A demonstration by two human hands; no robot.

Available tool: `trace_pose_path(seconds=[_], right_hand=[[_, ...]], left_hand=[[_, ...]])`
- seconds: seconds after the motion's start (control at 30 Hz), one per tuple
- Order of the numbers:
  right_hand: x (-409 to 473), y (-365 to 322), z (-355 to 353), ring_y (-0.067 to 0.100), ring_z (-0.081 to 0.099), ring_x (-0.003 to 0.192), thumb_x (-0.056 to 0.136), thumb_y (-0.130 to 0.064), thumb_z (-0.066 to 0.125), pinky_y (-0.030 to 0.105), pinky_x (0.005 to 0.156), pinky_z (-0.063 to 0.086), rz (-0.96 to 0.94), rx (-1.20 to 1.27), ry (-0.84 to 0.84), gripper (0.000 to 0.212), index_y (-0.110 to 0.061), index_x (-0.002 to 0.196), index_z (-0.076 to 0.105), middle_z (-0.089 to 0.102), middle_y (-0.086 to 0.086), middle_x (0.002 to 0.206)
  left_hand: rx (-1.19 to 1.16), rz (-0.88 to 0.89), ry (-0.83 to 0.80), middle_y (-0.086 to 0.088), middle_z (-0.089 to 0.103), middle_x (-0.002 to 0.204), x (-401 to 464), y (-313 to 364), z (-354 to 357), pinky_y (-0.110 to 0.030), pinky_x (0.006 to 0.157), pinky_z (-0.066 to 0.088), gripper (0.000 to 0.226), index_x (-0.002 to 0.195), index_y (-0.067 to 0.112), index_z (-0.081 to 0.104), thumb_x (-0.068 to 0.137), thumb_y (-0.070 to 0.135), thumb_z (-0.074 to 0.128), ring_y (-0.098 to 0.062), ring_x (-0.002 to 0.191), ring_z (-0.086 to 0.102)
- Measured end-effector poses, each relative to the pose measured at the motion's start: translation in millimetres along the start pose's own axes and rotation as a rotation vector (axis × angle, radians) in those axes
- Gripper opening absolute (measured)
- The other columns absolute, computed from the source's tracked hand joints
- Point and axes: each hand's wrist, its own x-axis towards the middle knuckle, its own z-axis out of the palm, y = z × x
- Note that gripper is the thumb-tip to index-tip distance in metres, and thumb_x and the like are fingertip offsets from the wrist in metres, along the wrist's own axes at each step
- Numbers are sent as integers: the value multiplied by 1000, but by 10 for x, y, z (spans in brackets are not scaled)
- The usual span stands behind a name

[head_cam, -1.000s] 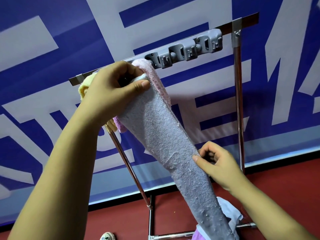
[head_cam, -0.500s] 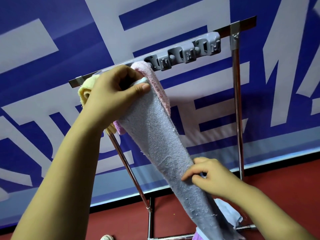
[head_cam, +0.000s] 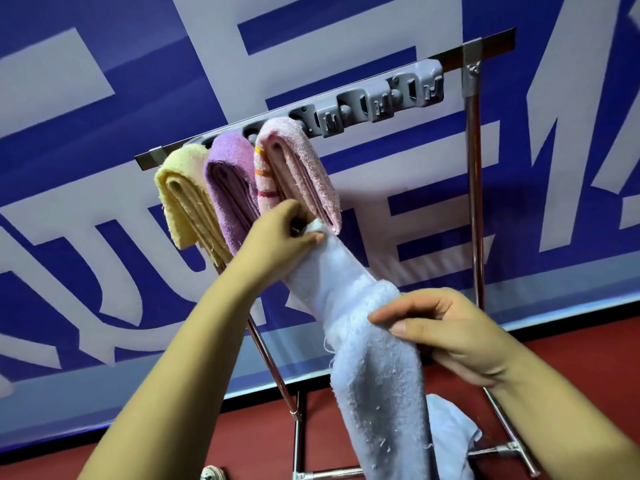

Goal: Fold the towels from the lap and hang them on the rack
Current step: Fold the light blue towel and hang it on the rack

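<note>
A long pale blue towel [head_cam: 377,382] stretches between my two hands in front of the rack. My left hand [head_cam: 277,244] pinches its upper end just below the hung towels. My right hand [head_cam: 446,330] grips the towel's middle, fingers curled round it, and the lower part hangs down out of view. On the rack's top bar [head_cam: 491,50] hang three folded towels side by side: a yellow towel [head_cam: 183,199], a purple towel [head_cam: 228,181] and a pink towel [head_cam: 301,164].
A grey clip strip [head_cam: 381,102] runs along the bar right of the pink towel. The rack's right post [head_cam: 474,188] and slanted left leg [head_cam: 273,372] stand on a red floor. Behind is a blue and white banner [head_cam: 104,81].
My left hand has come down from the bar with the towel's upper end, uncovering the three hung towels. My right hand has closed round the towel's middle.
</note>
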Motion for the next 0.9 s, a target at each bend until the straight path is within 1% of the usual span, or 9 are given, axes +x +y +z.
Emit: trace_pose_path(seconds=[0.07, 0.17, 0.27, 0.37, 0.47, 0.6, 0.73, 0.8, 0.9], right_hand=[[-6, -58, 29, 5, 69, 76, 67, 1, 69, 16, 65, 53, -10, 49, 26, 24, -20, 74, 78, 75, -1, 78], [5, -95, 61, 6, 69, 80, 71, -5, 55, 16, 67, 53, -12, 112, 77, 28, -20, 76, 78, 75, -2, 82], [58, -64, 84, 8, 68, 83, 85, 1, 49, 17, 68, 54, 1, 133, 160, 32, -15, 81, 77, 74, 0, 88], [128, 13, 84, 11, 68, 83, 91, 2, 46, 18, 70, 55, 42, 132, 282, 30, -12, 88, 73, 74, 4, 90], [171, 67, 82, 15, 67, 89, 91, 1, 46, 21, 76, 55, 74, 167, 339, 28, -9, 93, 71, 72, 10, 97], [182, 71, 131, 17, 66, 92, 91, 0, 46, 24, 81, 54, 79, 205, 341, 27, -9, 93, 72, 71, 13, 103], [185, 57, 147, 16, 67, 88, 90, -3, 48, 24, 74, 57, 121, 200, 313, 27, -12, 90, 74, 71, 13, 101], [184, 25, 125, 15, 68, 83, 90, -3, 47, 22, 68, 57, 134, 182, 312, 28, -12, 90, 74, 72, 12, 96], [177, -7, 83, 16, 66, 78, 92, -5, 47, 26, 65, 53, 147, 62, 294, 32, -20, 90, 75, 73, 7, 92]], left_hand=[[-57, -64, -57, 7, 61, 86, -62, -68, 140, -22, 70, 44, 17, 97, 15, 60, 83, 16, 69, -13, 80, 57], [-259, -163, -110, 5, 65, 91, -261, -107, 293, -28, 79, 51, 16, 102, 19, 60, 88, 14, 64, -13, 85, 62], [-514, -257, -37, 4, 63, 71, -556, -78, 402, -26, 60, 48, 6, 90, 18, 62, 92, 23, 59, -11, 64, 55], [-749, -399, -13, 8, 57, 59, -885, -25, 559, -21, 52, 41, 32, 83, 14, 65, 96, 39, 49, -10, 56, 47], [-856, -401, -81, 2, 73, 89, -1110, -91, 738, -36, 80, 53, 50, 94, 23, 69, 92, 61, 37, -18, 83, 65], [-911, -376, -203, 6, 63, 127, -1178, -89, 767, -48, 105, 41, 56, 125, 37, 57, 85, 72, 38, -17, 122, 57], [-1126, -377, -90, 6, 73, 105, -1161, -53, 738, -32, 86, 54, 52, 128, 47, 50, 81, 44, 69, -13, 102, 67], [-1207, -345, -13, -5, 74, 93, -1148, -19, 747, -26, 72, 54, 61, 131, 44, 49, 79, 21, 71, -15, 89, 69], [-1226, -316, 101, -4, 71, 88, -1129, 35, 743, -23, 70, 53, 64, 126, 42, 56, 77, 4, 72, -14, 85, 68]])
